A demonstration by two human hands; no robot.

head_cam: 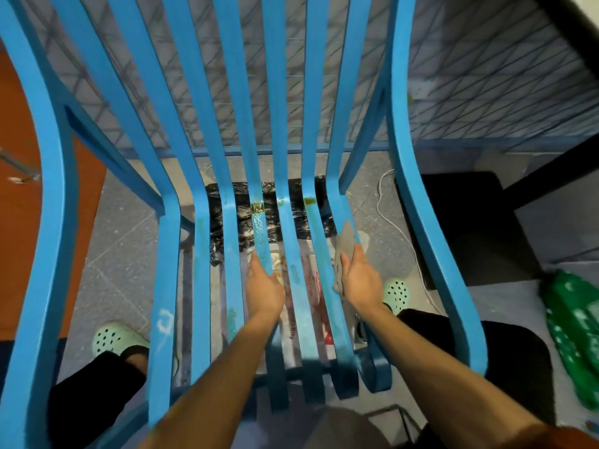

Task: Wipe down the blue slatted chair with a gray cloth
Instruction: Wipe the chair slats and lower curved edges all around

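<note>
The blue slatted chair [168, 254] fills the view, its back slats rising at the top and its seat slats running toward me. Yellow-brown stains sit at the bend of the middle slats. My right hand [359, 280] grips the gray cloth [346, 239] around the rightmost seat slat. My left hand [264, 286] holds a middle seat slat, with its fingers curled under the slat's edge.
A black plastic sheet [249, 228] and printed paper lie on the gray floor under the seat. A white cord [393, 222] runs along the floor at right. A green bag [573, 335] lies far right. Mint clogs [113, 338] flank the chair. A patterned mattress stands behind.
</note>
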